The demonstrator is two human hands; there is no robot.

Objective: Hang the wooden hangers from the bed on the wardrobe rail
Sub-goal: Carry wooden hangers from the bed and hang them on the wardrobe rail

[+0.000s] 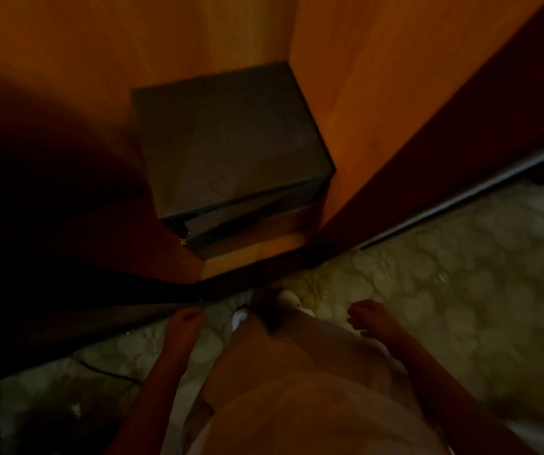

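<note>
I look straight down into the open wooden wardrobe in dim light. No hanger, rail or bed shows in the head view. My left hand hangs low at the wardrobe's threshold, fingers loosely curled, holding nothing. My right hand is level with it on the right, over the floor, fingers also curled and holding nothing. My legs and white shoes stand between the two hands.
A dark grey box sits on the wardrobe floor against the right inner wall. A dark sliding-door track runs diagonally along the front. The floor is pale with a round pattern. The left side is deep in shadow.
</note>
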